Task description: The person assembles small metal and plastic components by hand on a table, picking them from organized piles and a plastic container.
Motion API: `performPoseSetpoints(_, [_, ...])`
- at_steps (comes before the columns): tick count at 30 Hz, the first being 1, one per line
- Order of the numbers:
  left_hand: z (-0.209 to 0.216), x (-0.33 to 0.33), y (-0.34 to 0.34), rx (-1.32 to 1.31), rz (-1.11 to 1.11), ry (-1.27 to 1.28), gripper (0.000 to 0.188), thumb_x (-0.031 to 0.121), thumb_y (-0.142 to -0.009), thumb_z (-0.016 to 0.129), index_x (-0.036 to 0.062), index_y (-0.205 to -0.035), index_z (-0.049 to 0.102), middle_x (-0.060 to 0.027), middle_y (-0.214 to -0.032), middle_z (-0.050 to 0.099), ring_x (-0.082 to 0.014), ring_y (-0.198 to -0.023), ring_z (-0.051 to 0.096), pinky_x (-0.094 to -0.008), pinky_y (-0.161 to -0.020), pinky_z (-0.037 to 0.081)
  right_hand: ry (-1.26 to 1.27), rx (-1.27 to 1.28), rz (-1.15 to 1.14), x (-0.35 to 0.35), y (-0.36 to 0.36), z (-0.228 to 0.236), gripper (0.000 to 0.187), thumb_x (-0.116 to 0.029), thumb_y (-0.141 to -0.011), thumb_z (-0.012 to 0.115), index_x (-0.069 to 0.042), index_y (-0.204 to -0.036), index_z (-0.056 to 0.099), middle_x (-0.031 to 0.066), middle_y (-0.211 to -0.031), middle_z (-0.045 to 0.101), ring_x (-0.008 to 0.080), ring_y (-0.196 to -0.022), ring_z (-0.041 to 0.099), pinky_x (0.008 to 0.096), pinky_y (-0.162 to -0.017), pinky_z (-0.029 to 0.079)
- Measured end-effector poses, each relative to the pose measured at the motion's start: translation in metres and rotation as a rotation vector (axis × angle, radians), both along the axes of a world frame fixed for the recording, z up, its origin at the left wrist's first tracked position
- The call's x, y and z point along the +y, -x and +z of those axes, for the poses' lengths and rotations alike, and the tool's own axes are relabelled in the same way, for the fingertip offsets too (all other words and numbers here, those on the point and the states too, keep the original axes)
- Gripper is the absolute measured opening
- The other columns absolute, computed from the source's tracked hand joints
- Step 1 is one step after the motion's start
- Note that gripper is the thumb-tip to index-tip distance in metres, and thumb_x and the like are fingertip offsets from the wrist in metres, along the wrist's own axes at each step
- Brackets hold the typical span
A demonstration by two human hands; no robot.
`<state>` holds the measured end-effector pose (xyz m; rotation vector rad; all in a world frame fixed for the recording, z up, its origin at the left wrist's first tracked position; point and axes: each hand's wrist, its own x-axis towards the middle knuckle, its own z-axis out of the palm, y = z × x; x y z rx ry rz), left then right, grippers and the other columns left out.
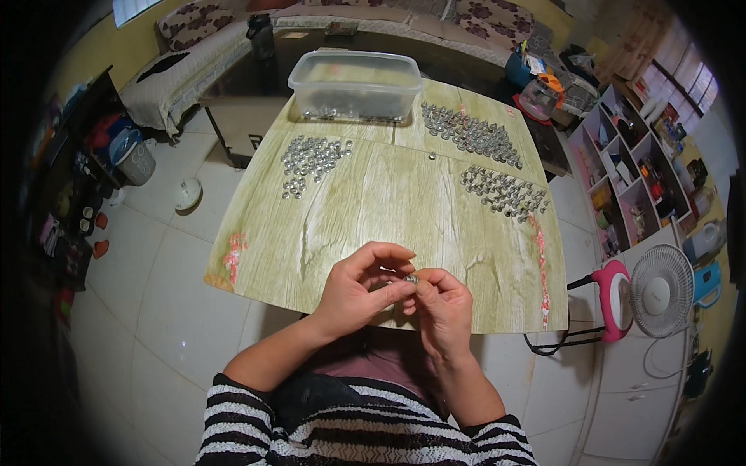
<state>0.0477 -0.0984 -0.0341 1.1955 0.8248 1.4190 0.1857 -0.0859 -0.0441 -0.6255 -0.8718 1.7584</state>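
Close to the near edge of the wood-patterned table [365, 210], my two hands meet over one small silvery metal piece [410, 279]. My left hand [351, 293] pinches it from the left, its index finger arched above. From the other side, my right hand [444, 309] grips it between thumb and fingertips, which cover much of it, so its exact kind is unclear. Similar small pieces stand in a left group [311, 161], a far right group [472, 133] and a nearer right group [503, 192]. One single piece [431, 156] sits between the groups.
A clear plastic tub [357, 87] stands at the table's far side, with some small pieces at its bottom. Right of the table are a pink-rimmed stool [614, 301], a white fan [660, 289] and a shelf unit [622, 159]. A dark table [233, 101] adjoins behind.
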Motion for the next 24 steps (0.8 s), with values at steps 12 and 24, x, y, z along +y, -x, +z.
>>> performPoseSetpoints(12, [0.009, 0.019, -0.006, 0.228, 0.005, -0.256, 0.016, 0.0, -0.072, 0.058, -0.0004, -0.087, 0.056, -0.0067, -0.083, 0.059, -0.0118, -0.078, 0.056, -0.0226, -0.067, 0.045, 0.072, 0.094, -0.004, 0.01, -0.011, 0.004, 0.013, -0.006, -0.079, 0.053, 0.004, -0.087, 0.053, 0.0077, -0.072, 0.056, 0.0111, -0.061, 0.054, 0.0197, -0.055, 0.045])
performPoseSetpoints(24, [0.028, 0.041, -0.014, 0.31, -0.136, -0.16, 0.02, 0.003, -0.07, 0.061, -0.0006, -0.089, 0.057, -0.0072, -0.085, 0.059, -0.0128, -0.078, 0.057, -0.024, -0.07, 0.047, 0.246, 0.213, 0.083, 0.021, -0.026, 0.001, 0.011, -0.013, -0.082, 0.05, -0.002, -0.081, 0.051, 0.0023, -0.067, 0.052, 0.0074, -0.055, 0.048, 0.0192, -0.049, 0.04])
